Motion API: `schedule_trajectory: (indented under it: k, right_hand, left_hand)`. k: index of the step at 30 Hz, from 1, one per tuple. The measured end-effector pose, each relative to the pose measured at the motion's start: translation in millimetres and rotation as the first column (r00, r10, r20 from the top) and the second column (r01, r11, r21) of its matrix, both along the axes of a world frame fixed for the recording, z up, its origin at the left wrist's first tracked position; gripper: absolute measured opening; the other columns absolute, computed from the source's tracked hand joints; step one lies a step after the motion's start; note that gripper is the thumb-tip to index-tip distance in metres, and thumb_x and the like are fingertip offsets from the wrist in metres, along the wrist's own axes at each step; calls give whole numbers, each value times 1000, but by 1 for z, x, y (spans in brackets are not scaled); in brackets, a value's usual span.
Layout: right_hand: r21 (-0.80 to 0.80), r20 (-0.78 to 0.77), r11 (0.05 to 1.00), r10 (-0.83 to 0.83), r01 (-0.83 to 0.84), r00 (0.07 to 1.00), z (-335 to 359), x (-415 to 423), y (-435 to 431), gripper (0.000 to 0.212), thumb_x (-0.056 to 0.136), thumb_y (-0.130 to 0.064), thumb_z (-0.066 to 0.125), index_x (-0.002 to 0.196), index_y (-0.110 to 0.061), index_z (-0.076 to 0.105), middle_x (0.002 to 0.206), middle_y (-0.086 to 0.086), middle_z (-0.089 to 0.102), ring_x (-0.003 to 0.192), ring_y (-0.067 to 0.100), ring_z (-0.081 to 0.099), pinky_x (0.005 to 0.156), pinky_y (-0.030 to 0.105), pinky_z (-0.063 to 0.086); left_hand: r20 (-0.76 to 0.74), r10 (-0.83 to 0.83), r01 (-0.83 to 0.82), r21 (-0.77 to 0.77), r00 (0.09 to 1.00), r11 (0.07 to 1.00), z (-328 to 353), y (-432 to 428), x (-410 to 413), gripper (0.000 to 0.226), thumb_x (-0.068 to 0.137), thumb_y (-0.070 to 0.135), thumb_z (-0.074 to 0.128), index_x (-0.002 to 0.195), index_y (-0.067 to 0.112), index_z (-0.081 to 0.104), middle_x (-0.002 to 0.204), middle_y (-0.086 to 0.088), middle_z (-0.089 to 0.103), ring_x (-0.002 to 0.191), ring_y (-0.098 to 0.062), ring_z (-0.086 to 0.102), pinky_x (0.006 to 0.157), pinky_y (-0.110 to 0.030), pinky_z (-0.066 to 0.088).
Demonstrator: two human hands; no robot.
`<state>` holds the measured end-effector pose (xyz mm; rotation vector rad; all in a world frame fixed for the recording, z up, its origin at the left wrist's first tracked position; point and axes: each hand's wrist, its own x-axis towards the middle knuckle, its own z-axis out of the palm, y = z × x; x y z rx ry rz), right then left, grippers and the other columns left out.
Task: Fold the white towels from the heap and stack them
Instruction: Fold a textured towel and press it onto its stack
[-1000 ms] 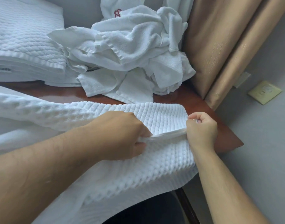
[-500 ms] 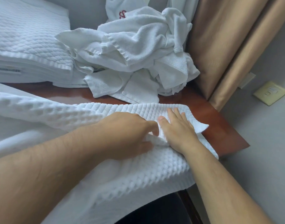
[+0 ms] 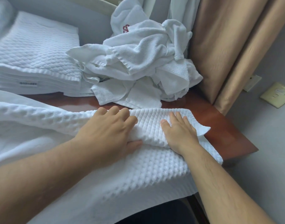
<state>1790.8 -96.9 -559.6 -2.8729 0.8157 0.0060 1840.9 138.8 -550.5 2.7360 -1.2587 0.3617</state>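
A white waffle-weave towel (image 3: pixel 138 162) lies across the near side of the wooden table (image 3: pixel 222 126) and hangs over its front edge. My left hand (image 3: pixel 109 131) lies on a fold of it, fingers spread on top and thumb tucked under the fold. To its right, my right hand (image 3: pixel 179 131) presses flat on the same fold near the towel's right corner. Behind them sits the heap of crumpled white towels (image 3: pixel 141 65), one with a red mark. A stack of folded quilted white towels (image 3: pixel 33 62) stands at the back left.
Tan curtains (image 3: pixel 227 46) hang at the right, touching the heap. The table's right corner (image 3: pixel 251 149) juts out beyond the towel. A wall socket plate (image 3: pixel 276 97) is on the grey wall at the far right.
My right hand let go of the towel corner it pinched and now lies flat on the fold. My left hand opened out over the fold. The view shifted left and down.
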Motion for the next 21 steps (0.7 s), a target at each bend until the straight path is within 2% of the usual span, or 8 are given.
schedule_trajectory:
  k: [2,4,6,8,9,11,13,21]
  right_hand:
    - [8,-16,1000,0,0,1000,4,-2,3,67,104,-57,16,163,-25,7,171,-2,-3,157,22,-5,124,43,3]
    - [-22,-37,999,-42,41,998,11,-2,9,65,105,-57,21,160,-22,24,169,2,14,155,28,12,123,46,14]
    - [-109,-33,990,-90,86,995,22,3,20,52,104,-53,32,133,-18,57,148,8,52,134,32,45,112,48,36]
    - [-46,-18,997,-69,68,997,29,11,35,52,102,-57,36,117,-16,63,133,9,62,120,31,55,104,48,43]
    - [21,-31,999,-50,51,998,28,14,42,66,100,-64,31,128,-13,61,141,12,57,128,33,51,109,49,40]
    - [88,-88,995,-48,56,995,22,17,50,90,95,-75,19,156,-10,32,165,17,22,152,37,19,124,51,16]
    - [58,-84,996,-63,68,994,12,14,50,95,95,-76,15,162,-10,3,169,17,-7,155,36,-8,123,51,-4]
    - [37,-8,992,-122,122,993,4,28,16,84,100,-66,16,162,-11,3,169,15,-5,156,35,-7,125,49,-3]
  left_hand:
    - [14,63,-63,-26,998,998,-1,21,0,70,89,77,14,126,32,52,119,11,53,112,-18,50,100,-39,35]
    - [-1,129,-129,-65,992,990,-4,39,-1,67,86,73,22,123,31,59,121,9,58,114,-20,53,102,-40,33]
    - [-57,159,-164,-89,986,982,-6,47,-2,62,84,71,27,124,35,59,128,13,56,121,-18,49,105,-38,31]
    - [-112,147,-159,-105,983,982,-7,45,0,61,81,71,30,125,39,57,131,17,52,123,-15,43,105,-36,30]
    - [-116,141,-154,-112,983,982,-6,43,1,60,80,71,30,124,40,56,129,17,52,122,-14,43,104,-36,31]
    - [-103,128,-140,-124,986,982,-6,40,6,60,78,71,30,122,42,56,126,18,52,120,-13,43,102,-36,32]
    - [-93,105,-117,-143,990,983,-7,35,11,59,76,71,30,121,42,57,124,17,53,118,-13,44,101,-36,32]
    - [-35,24,-32,-217,999,976,-9,0,35,40,76,61,44,104,35,55,106,16,58,105,-14,51,96,-33,33]
